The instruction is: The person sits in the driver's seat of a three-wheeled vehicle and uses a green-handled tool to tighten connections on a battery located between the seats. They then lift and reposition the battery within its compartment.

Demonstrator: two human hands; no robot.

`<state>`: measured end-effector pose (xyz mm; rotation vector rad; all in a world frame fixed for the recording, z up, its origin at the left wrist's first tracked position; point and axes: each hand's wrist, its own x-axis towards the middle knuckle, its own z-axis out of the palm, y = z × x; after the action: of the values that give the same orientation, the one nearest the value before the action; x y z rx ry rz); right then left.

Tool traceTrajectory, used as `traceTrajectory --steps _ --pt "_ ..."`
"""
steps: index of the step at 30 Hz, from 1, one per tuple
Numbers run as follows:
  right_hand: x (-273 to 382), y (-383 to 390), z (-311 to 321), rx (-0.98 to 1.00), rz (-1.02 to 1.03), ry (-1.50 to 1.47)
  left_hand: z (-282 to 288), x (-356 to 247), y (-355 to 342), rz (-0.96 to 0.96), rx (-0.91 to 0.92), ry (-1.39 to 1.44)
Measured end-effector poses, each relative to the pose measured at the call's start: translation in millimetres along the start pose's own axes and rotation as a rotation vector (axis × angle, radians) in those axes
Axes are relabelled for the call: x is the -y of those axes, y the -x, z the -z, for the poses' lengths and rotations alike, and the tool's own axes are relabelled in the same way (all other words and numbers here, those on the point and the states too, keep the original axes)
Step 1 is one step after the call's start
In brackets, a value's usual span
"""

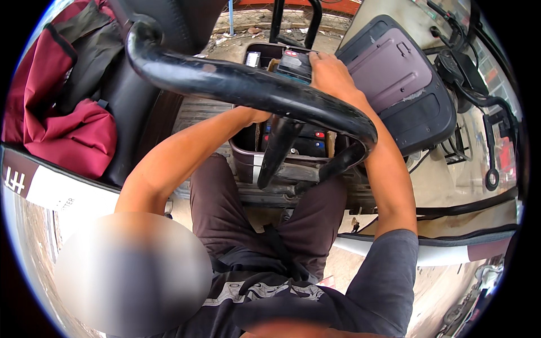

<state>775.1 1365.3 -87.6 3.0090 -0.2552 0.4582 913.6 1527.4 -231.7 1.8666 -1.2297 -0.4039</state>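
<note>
One bin (pixel 243 161): right grip (pixel 331 72) touching one battery (pixel 295 66), left grip (pixel 258 115) partly behind bar (pixel 225 84); cannot tell either's closure.

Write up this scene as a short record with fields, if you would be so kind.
Left hand: over the left part of the box; fingers mostly hidden, grip unclear
Right hand: touching the right end of a dark block, full grip not visible
Box contents: the dark block at the far side; black blocks with red and blue spots nearer the person
Lid: grey and purple-brown, to the right of the box
In front of view: black curved bar, partly covering the box
Left side: maroon cloth
</note>
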Motion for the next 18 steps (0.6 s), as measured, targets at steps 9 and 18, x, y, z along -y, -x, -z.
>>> traceTrajectory --steps 9,18 --pt "-14.4 -20.2 -2.7 0.055 0.192 -0.237 -3.3 -3.0 -5.6 0.019 0.025 -0.016" --pt "-2.0 -30.7 3.9 0.257 -0.116 -0.110 -8.6 -5.4 -4.7 0.047 0.037 -0.009"
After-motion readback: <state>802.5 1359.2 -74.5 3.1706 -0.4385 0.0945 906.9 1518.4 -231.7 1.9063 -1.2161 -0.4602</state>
